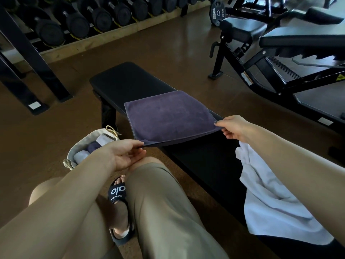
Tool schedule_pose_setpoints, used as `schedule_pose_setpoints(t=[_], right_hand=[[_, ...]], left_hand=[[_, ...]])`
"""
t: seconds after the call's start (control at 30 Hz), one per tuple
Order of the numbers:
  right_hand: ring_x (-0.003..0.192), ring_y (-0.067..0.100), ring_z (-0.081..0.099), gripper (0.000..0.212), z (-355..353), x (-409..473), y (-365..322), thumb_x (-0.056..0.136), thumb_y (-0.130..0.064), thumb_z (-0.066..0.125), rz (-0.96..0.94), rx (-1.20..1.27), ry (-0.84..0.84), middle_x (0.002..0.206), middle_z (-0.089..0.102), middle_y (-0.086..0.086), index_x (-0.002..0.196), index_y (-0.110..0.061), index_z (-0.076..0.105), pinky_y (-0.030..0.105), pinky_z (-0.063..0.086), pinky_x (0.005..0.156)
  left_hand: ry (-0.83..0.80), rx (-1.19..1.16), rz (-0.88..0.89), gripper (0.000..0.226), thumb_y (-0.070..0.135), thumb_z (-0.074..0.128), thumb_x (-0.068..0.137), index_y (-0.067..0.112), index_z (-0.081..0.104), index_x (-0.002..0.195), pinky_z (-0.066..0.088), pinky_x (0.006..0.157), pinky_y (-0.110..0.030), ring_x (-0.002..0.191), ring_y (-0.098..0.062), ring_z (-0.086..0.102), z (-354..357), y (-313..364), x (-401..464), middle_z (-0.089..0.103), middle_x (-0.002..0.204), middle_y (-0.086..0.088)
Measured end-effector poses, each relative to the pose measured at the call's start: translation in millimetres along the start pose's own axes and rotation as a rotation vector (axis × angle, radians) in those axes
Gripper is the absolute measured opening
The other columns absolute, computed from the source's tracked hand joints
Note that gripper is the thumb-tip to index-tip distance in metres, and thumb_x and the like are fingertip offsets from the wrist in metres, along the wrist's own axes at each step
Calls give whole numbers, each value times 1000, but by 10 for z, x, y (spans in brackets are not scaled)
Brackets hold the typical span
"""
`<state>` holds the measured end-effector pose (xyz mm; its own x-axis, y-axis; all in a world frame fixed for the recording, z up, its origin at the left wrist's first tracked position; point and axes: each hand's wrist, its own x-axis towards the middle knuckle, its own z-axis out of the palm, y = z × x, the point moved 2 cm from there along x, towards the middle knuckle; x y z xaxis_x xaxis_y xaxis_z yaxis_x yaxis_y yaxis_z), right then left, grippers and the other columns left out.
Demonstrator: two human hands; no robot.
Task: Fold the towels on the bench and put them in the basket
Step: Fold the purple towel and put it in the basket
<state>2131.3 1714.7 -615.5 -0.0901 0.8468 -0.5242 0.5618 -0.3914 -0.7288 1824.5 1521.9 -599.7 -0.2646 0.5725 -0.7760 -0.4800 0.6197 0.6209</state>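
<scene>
Nearest the camera, a crumpled white terry towel (276,199) lies unfolded on the near end of the black padded flat bench (130,79), under the right forearm, waiting its turn. Just beyond it, the step in hand is a fold of the dark purple rectangular towel (168,116), which lies flat across the bench top, apparently doubled over already. The left hand (123,154) pinches its near left corner between thumb and fingers, and the right hand (233,128) pinches the near right corner the same way, the near edge lifted slightly off the padding. The next move, by my reading, calls for carrying both corners evenly to the far edge so the halves line up, then smoothing the fold. On the floor beside the left hand sits the cream fabric basket with rope handles (82,146), already holding rolled pale and purple towels, so the finished piece has only a short way to go. Farther off, brown flooring runs to an adjustable incline bench (291,40) on the right, and a rack of black dumbbells (84,21) lines the far wall.
</scene>
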Motion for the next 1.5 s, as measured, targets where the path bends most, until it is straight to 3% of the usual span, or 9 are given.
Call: schedule_pose_setpoints(t=[0.13,0.4,0.53,0.6,0.7,0.87,1.1,1.3,1.5], right_hand=[[66,15,49,20,29,-19,-10,97,-27,69,-3,-11,27,74,54,6,104,-8,69,28,49,66],[58,15,45,29,84,12,23,99,-40,64,-27,-149,85,70,51,5,96,-11,69,25,43,54],[59,17,49,36,126,31,33,99,-44,62,-21,-188,100,71,55,6,101,-8,72,25,44,54],[64,16,52,34,118,27,24,99,-43,63,2,-153,69,77,56,6,107,-11,71,26,47,57],[70,16,54,29,96,1,-14,99,-35,66,54,-47,-24,85,56,6,117,-13,66,28,50,60],[73,17,57,29,42,-86,-22,100,-31,65,134,47,-140,90,61,10,120,-11,62,29,52,66],[63,14,55,26,47,-97,65,98,-33,68,135,107,-108,75,61,5,111,-11,67,25,49,58],[72,16,62,21,13,-158,105,96,-25,71,73,215,-176,87,67,10,109,-8,67,27,53,64],[68,15,61,17,-4,-190,114,98,-18,69,48,192,-132,82,66,9,110,-7,68,25,52,60]], left_hand=[[-1,-22,13,5,-1,62,98,1,59,93,61,54,-25,73,-11,53,15,0,1,50,90,-10],[121,65,106,10,8,57,103,2,57,111,59,47,-27,65,-11,51,-31,-57,132,53,82,-7],[149,98,126,3,6,55,103,4,57,102,61,53,-28,65,-11,52,-19,-84,128,54,82,-7],[147,104,114,1,5,56,102,5,57,102,61,57,-29,66,-11,53,-33,-88,127,55,83,-7],[153,102,118,18,4,59,100,4,57,118,63,55,-30,66,-11,54,-76,-83,148,56,86,-8],[161,92,149,30,3,56,100,1,54,130,61,49,-29,63,-11,51,-43,-81,139,54,86,-8],[187,86,181,14,4,53,102,4,55,115,61,58,-30,60,-9,48,-51,-66,99,53,81,-6],[193,66,190,5,3,53,101,6,55,104,62,58,-29,59,-9,47,-65,-69,94,53,83,-7],[179,48,187,13,0,53,100,4,57,112,59,66,-32,62,-10,50,-79,-80,129,55,88,-8]])
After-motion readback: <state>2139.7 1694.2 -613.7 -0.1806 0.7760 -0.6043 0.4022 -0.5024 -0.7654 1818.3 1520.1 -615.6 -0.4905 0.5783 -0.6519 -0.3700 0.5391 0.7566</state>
